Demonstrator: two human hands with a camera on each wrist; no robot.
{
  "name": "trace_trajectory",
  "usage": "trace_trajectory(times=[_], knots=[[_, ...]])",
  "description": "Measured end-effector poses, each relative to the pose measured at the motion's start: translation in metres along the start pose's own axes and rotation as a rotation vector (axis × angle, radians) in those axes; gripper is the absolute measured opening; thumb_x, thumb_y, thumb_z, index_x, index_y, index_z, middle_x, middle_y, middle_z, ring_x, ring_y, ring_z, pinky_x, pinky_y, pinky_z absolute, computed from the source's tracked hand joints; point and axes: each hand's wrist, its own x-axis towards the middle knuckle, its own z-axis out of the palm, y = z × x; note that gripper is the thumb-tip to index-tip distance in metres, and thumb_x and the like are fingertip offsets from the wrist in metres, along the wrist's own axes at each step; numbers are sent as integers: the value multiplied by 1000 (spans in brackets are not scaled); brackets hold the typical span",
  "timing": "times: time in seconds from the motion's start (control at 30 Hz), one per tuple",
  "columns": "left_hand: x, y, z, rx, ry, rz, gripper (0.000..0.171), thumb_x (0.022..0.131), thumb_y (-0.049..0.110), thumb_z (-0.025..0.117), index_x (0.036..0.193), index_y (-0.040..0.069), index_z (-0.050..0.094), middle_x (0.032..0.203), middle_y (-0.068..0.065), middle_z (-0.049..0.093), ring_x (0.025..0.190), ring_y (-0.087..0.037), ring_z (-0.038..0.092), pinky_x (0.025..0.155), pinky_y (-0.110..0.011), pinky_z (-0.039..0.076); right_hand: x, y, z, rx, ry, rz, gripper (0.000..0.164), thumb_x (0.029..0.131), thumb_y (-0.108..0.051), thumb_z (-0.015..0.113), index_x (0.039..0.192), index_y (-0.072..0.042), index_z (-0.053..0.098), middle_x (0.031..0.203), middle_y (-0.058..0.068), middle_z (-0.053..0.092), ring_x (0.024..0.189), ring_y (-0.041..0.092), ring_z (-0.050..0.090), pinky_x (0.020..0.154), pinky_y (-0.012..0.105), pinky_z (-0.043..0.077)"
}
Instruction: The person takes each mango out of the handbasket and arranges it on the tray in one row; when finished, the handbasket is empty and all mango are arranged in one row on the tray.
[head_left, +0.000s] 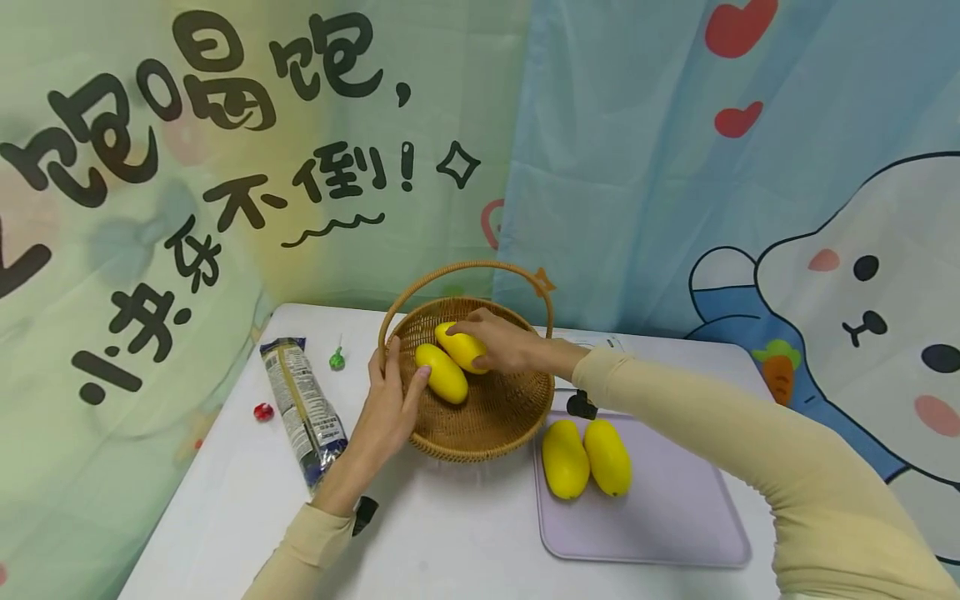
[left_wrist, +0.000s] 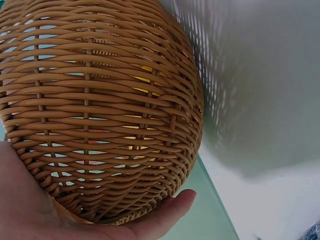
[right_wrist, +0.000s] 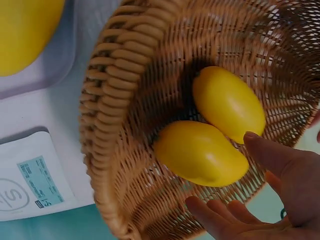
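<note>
A round wicker basket (head_left: 487, 425) with a tall handle stands on the table, tipped toward the person. Inside lie two yellow mangoes, the nearer mango (head_left: 442, 373) and the farther mango (head_left: 459, 346), side by side. My left hand (head_left: 386, 408) grips the basket's left rim, its thumb (left_wrist: 167, 215) along the edge in the left wrist view. Over the farther mango reaches my right hand (head_left: 502, 340). In the right wrist view its thumb and fingers are spread around that mango (right_wrist: 200, 152), with the thumb tip by the other mango (right_wrist: 230, 102).
Right of the basket, a lilac tray (head_left: 667, 500) holds two more mangoes (head_left: 566, 458). A long snack bag (head_left: 303, 408) lies at the left, near a green lollipop (head_left: 337, 360) and a red candy (head_left: 263, 412). A white packet (right_wrist: 30, 175) sits behind the basket's right side.
</note>
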Motion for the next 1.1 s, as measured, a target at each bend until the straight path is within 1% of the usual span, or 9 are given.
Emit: trace_trajectory(times=[0.33,0.47,0.6,0.67,0.77,0.87,0.93,1.0,1.1], knots=[[0,-1,0,1,14,6,83,104,64,31,165,12,8,167,-22,5,135,-49,49,109,-59,44,12,5,13,-12,-53,24,64,98,-8,67,156,-16,41,163,28,21,128,40,57,102,49,52],[-1,-1,-1,0,13,-1,84,103,66,31,165,13,9,168,-20,4,136,-48,48,110,-58,44,16,5,18,-27,-84,60,68,97,-7,68,158,-19,39,165,29,16,106,32,66,90,41,57],[-1,-2,-1,-9,8,-8,84,103,66,31,165,13,9,168,-20,3,137,-48,48,109,-58,44,19,5,22,-45,-109,78,73,97,-6,68,160,-23,34,165,29,12,85,24,64,78,34,55],[-1,-2,-1,-13,8,-12,84,103,67,30,165,14,9,168,-20,3,137,-48,47,109,-58,44,20,4,23,-49,-120,84,75,97,-6,67,161,-24,32,166,29,10,85,25,64,77,34,56],[0,-3,-2,-15,7,-14,84,102,68,30,165,15,9,168,-20,2,137,-48,47,109,-58,44,20,3,23,-52,-126,84,76,97,-6,67,161,-25,30,167,28,7,107,32,64,89,41,57],[0,-4,-1,-14,5,-11,85,102,68,29,165,14,8,168,-20,2,138,-48,46,110,-58,43,21,2,23,-60,-131,74,77,97,-6,68,161,-24,30,167,28,6,135,40,49,104,49,50],[0,-4,-1,-14,3,-13,84,103,67,29,165,15,8,168,-20,2,138,-49,45,111,-58,42,22,3,24,-65,-136,60,77,97,-6,68,161,-23,30,167,28,5,135,40,49,104,49,50],[0,-4,-1,-11,3,-15,84,103,67,29,165,15,8,168,-21,2,138,-49,46,111,-58,43,23,4,26,-77,-138,52,77,97,-6,68,161,-24,30,166,28,6,123,36,57,96,43,54],[0,-4,0,-6,4,-12,84,103,66,30,165,14,8,168,-23,2,136,-49,47,110,-58,43,24,5,30,-87,-128,57,77,96,-5,69,161,-24,31,164,30,8,87,25,63,73,31,54]])
